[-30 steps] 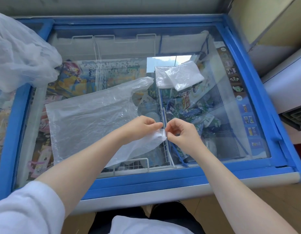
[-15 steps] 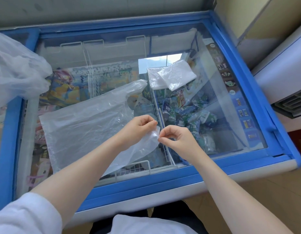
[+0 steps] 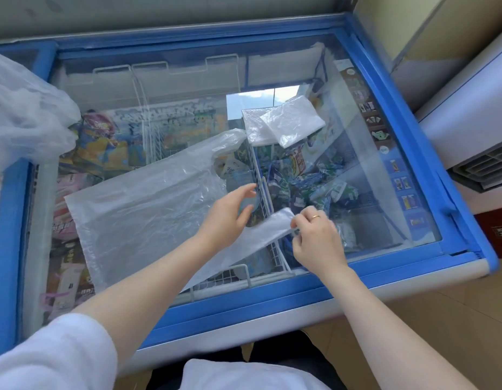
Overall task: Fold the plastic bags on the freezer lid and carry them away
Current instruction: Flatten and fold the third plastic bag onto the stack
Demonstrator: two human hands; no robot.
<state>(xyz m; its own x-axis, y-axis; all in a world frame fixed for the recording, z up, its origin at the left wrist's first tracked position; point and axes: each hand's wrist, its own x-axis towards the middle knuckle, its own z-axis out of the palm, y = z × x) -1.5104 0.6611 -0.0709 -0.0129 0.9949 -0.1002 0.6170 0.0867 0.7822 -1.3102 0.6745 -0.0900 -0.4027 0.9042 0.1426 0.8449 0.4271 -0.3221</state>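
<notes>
Translucent plastic, thin and creased: one large plastic bag [image 3: 148, 212] lies spread flat on the glass freezer lid [image 3: 365, 153], left of centre, its handle loops reaching toward the middle of the lid and its near corner drawn out to the right as a narrow folded strip. Right hand [image 3: 317, 237] pinches the end of that strip between thumb and curled fingers; a ring [image 3: 315, 217] shows on one finger. Left hand [image 3: 230, 212] is held just above the bag beside the strip, fingers straight and slightly spread, thumb apart, gripping nothing; whether the palm touches the plastic cannot be told.

Folded bags [image 3: 283, 123]: two flattened squares, overlapping, lying on the lid beyond the hands, toward the far right. Loose heap of bags [image 3: 27, 116]: a crumpled, cloudy white mass at the left edge, resting over the blue frame.

Surface: clear glass set in a bright blue frame [image 3: 429, 153], with a pale grey front edge. Beneath the glass, white wire baskets [image 3: 261, 187] divide coloured ice-cream packets [image 3: 306, 181], mostly blue and green on the right, yellow and pink on the left. A strip of product stickers runs down the lid's right side.

Surroundings: tan floor [image 3: 441, 313] at lower right, a white appliance [image 3: 474, 119] with a vent to the right, a grey wall behind. White sleeve [image 3: 53, 358] at lower left.
</notes>
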